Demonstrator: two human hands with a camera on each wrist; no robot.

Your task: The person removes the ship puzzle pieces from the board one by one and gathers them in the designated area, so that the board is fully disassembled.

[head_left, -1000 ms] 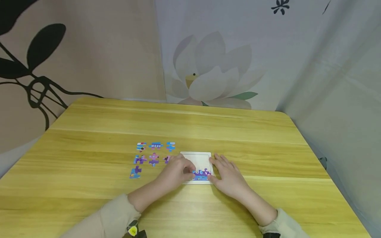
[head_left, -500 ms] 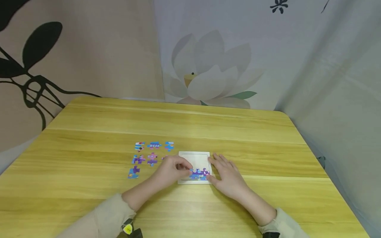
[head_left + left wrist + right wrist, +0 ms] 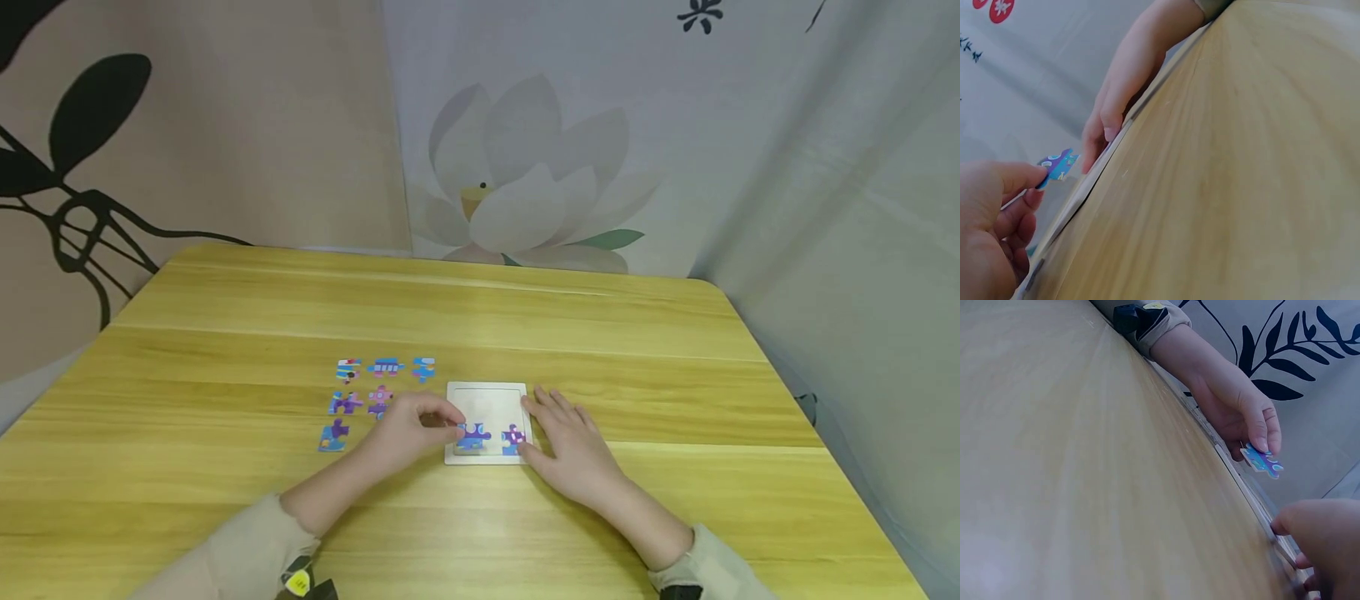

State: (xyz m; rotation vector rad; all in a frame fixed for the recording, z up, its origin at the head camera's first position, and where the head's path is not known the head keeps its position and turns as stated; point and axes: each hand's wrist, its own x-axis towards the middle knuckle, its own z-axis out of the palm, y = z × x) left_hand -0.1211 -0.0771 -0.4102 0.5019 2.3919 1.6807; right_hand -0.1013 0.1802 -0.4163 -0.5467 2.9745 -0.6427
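Between thumb and index finger, my left hand [image 3: 414,427] pinches a blue and purple jigsaw piece [image 3: 474,437]. In the left wrist view this jigsaw piece [image 3: 1059,166] is raised above the white puzzle tray; the right wrist view also shows the held piece [image 3: 1262,461] in the air. The tray [image 3: 491,402] lies flat on the table. Another jigsaw piece [image 3: 512,438] sits in its lower right corner. My right hand [image 3: 573,446] rests at the tray's right side, fingers spread, with its thumb by the corner piece. The left hand partly covers the loose pieces behind it.
Several loose jigsaw pieces [image 3: 386,367] lie in rough rows left of the tray. Bare wooden table [image 3: 637,350] stretches behind and to the right. A printed curtain [image 3: 555,125] hangs behind the table's far edge.
My left hand has moved left, drawing the pinched piece away from the corner piece and opening a gap between them. The right hand stays at the tray's edge.
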